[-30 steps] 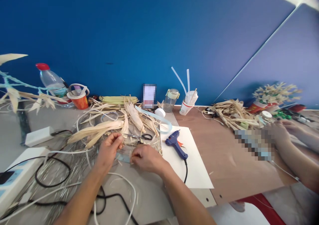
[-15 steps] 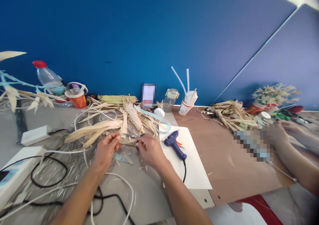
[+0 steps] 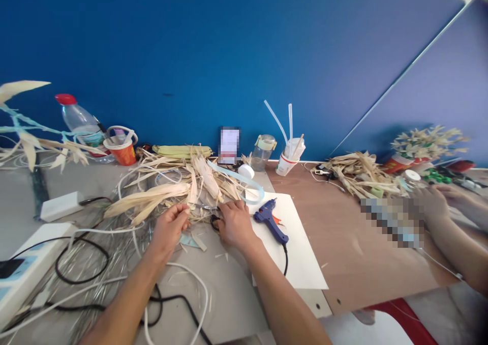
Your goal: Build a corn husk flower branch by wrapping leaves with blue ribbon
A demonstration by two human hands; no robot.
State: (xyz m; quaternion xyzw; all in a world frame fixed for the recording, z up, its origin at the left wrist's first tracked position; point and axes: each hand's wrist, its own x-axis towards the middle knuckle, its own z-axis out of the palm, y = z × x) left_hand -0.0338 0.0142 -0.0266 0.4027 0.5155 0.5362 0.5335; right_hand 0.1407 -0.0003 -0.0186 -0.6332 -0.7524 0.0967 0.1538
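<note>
My left hand [image 3: 171, 228] is closed in a pinch in front of the husk pile. A small pale scrap, apparently corn husk [image 3: 188, 210], shows at its fingertips. To the right, my right hand [image 3: 237, 224] rests low at the table with its fingers over a pair of scissors [image 3: 215, 223]. One black handle loop sticks out beside the thumb, and the blades point left toward the husks. Dried corn husks [image 3: 152, 198] lie heaped just beyond both hands. Right of my right hand, a blue glue gun [image 3: 271, 221] lies on a white sheet of paper [image 3: 305, 263].
White and black cables [image 3: 190, 274] loop across the near left, beside a power strip [image 3: 26, 263]. Along the wall stand a bottle [image 3: 78, 118], an orange cup [image 3: 124, 154], a phone [image 3: 229, 144], a jar [image 3: 262, 152] and a paper cup [image 3: 285, 164]. A co-worker's hands [image 3: 438, 202] are at the right.
My right hand has lowered and turned over the scissors, its fingers reaching farther forward. The scissor blades have drawn away from my left hand, which stays pinched. The view has shifted slightly.
</note>
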